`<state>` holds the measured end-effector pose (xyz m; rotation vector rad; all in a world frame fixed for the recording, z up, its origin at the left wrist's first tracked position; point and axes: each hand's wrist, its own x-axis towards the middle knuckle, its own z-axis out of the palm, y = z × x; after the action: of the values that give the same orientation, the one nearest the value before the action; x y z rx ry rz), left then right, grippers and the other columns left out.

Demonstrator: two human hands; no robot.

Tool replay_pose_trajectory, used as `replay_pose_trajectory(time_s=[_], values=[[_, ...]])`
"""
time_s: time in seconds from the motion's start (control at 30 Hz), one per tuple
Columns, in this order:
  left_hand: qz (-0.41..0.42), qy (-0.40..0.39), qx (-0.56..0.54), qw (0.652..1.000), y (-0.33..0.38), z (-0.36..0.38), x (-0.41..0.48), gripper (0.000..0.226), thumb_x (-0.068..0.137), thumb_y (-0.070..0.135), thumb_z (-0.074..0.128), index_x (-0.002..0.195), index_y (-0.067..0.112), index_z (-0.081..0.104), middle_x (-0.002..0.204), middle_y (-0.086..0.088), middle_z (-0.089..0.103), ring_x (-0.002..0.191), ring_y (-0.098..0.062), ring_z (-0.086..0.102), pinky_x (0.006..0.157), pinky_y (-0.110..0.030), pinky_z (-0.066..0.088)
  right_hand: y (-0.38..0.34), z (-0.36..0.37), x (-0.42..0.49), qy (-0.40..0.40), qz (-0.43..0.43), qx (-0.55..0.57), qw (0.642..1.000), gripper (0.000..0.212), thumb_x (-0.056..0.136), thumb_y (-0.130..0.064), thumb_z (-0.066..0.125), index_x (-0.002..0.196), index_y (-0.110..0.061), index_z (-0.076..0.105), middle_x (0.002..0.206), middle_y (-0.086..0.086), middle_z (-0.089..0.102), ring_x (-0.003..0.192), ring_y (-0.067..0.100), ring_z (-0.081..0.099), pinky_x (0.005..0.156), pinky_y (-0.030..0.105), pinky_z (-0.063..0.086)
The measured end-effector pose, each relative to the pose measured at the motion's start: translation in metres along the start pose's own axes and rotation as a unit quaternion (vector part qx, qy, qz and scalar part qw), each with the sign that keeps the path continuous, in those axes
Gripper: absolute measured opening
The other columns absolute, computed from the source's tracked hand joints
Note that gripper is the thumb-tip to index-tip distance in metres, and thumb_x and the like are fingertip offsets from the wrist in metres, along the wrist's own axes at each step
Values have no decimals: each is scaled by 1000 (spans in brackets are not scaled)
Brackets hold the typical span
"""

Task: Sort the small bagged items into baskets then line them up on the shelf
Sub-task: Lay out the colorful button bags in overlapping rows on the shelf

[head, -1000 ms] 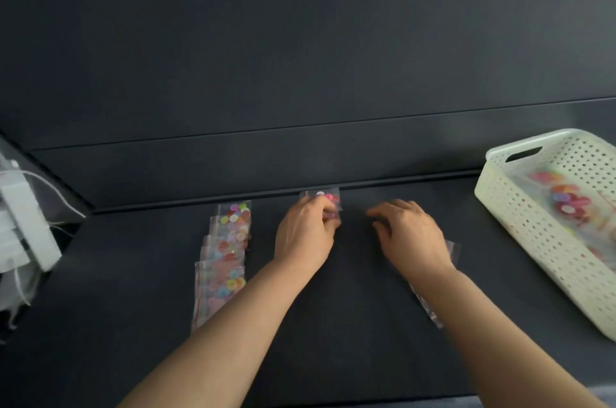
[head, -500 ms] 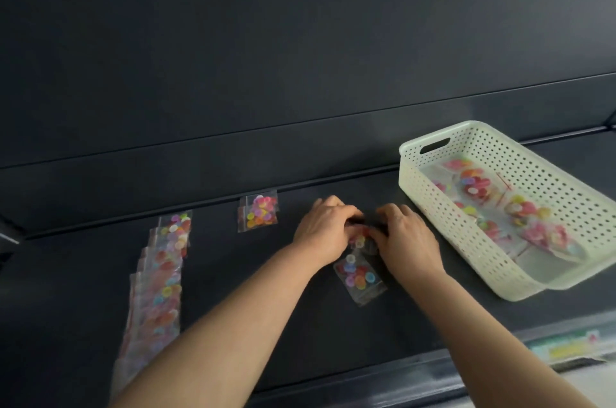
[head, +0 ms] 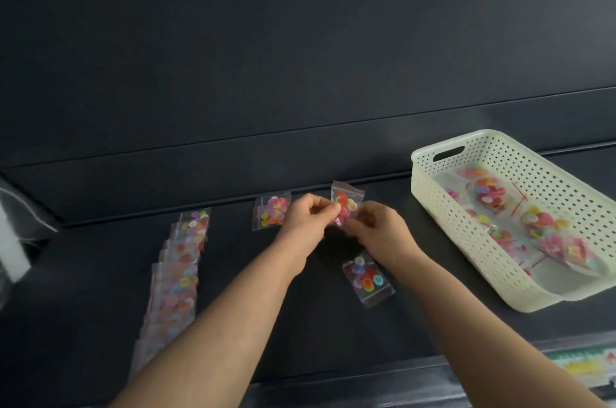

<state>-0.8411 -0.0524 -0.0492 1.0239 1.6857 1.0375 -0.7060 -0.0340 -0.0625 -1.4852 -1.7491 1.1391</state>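
The dark shelf [head: 300,324] carries the white basket [head: 466,241] at right, with several bags still inside. At left lies a long row of bags [head: 180,261], and 1 starter bag [head: 272,212] begins a 2nd line beside it. 0.5 s ago both hands were down on the shelf. Now the left hand [head: 305,227] and right hand [head: 383,231] each have their grip pinched on 1 button bag [head: 347,199], raised just right of that starter. The spare bag [head: 366,276] lies under the right wrist, likely next.

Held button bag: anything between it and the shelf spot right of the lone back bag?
Nothing visible. Left hand and right hand pinch the held bag over the shelf; the stretch between the lone back bag and the basket looks bare. The loose bag lies nearer the front.
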Motion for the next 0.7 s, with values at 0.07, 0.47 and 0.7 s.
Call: replay_pose_trajectory(time_s=[0.07,0.47,0.7], values=[[15,-1,-3,1000,-3,-10,-3,29,90,30,67,116,21,56,104,8,64,97,-6,59,82,-27,50,-3,2,0,-24,-4,-39,999,7,89,-15,60,91,-21,63,82,-5,70,75,11,68,77,32,56],[-24,63,-7,998,-31,-73,-22,6,95,18,61,94,16,67,86,2,66,74,-8,60,67,-25,52,-27,46,-7,-99,68,177,977,43,80,-5,73,119,-11,55,86,8,70,78,19,68,75,28,57],[-22,133,113,984,-57,-97,-17,14,84,22,75,87,22,61,87,3,68,83,-14,66,79,-38,58,-30,81,-4,-51,55,81,994,46,73,-22,81,112,-22,57,85,0,71,84,15,67,83,38,56]])
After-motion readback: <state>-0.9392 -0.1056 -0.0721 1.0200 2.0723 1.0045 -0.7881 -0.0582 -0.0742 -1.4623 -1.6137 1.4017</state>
